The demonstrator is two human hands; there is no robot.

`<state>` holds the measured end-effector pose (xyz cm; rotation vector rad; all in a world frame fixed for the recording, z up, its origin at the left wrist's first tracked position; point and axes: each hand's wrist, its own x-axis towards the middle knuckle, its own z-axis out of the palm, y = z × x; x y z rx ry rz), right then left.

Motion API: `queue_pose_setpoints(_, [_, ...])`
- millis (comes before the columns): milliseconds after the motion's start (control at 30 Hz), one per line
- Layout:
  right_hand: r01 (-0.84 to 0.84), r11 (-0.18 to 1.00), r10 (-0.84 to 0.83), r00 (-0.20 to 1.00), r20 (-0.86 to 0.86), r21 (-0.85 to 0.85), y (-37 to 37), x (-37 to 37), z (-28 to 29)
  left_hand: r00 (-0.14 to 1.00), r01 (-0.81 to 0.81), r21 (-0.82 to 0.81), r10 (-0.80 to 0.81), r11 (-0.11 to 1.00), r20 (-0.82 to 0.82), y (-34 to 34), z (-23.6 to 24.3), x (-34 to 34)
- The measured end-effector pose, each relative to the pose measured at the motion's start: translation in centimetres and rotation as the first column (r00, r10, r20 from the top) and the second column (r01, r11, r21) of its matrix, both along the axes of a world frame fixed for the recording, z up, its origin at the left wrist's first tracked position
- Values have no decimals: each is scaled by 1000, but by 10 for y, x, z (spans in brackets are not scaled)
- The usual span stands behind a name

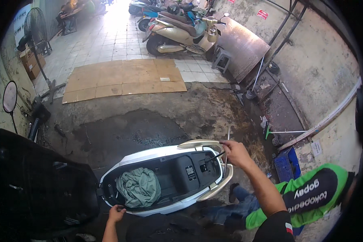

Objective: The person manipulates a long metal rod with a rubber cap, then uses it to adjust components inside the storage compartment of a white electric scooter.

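A white scooter body (181, 197) with an open underseat compartment (177, 173) lies below me. A crumpled green cloth (137, 186) fills its left part. The black seat (40, 181) is raised at the left. My right hand (234, 151) grips the gold grab rail (199, 142) at the right end, beside a black rod and a thin metal bar. My left hand (115, 213) has curled fingers on the near left rim of the scooter body.
A person in a green and black jacket (310, 193) bends at my right by a blue crate (287, 163). Cardboard (121, 80) covers tiles ahead; parked scooters (181, 32), a stool (221, 59) and a fan (35, 32) stand beyond. Another person (66, 20) is far back. Cleaning tools (286, 132) lean right.
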<state>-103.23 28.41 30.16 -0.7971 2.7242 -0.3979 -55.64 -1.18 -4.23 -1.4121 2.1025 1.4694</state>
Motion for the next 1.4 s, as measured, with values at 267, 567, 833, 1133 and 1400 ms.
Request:
queue_pose_setpoints(267, [-440,870,473,873,-122,224,11,11,39,996,-81,67,78,994,45,9,-6,11])
queue_pose_setpoints(567, [-165,946,278,854,-441,278,-7,13,1,997,-50,29,48,998,60,17,-18,10])
queue_pose_setpoints(833, [-558,830,496,730,-470,10,5,21,-18,913,-267,282,336,921,-232,29,6,-55])
queue_pose_setpoints(1133, [72,979,-23,968,-248,191,-10,33,-10,944,-153,116,180,981,-276,6,-18,-62])
queue_pose_setpoints(1400, [-411,911,411,911,6,-37,7,-19,-22,975,-192,98,201,977,-99,9,-48,-9])
